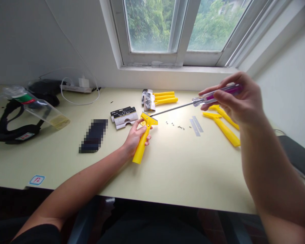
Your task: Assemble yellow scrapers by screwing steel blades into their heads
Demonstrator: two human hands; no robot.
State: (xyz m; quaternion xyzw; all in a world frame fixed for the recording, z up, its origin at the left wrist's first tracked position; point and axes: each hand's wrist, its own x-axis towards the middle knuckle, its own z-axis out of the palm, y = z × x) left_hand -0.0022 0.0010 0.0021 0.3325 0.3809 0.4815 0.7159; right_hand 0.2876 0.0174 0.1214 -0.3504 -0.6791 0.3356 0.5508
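Note:
My left hand [136, 138] is closed round a yellow scraper [140, 149], whose wide head points up and away from me. My right hand [240, 96] grips a screwdriver [213, 95] by its clear and purple handle. The long shaft slants left and its tip meets the scraper's head; whether it sits in a screw is too small to tell. Right of the scraper, small screws and nuts [180, 127] lie on the table. Beyond them are two flat metal blades [196, 126], side by side. Two more yellow scraper handles [225, 127] lie near my right wrist.
Black and white cardboard packaging [124, 117] and packaged yellow scrapers [165, 97] lie towards the window. At the left are a pixelated dark object [93, 135], a plastic bottle [44, 108], a black strap [17, 132] and a power strip [76, 88]. A dark flat object [296, 152] lies far right.

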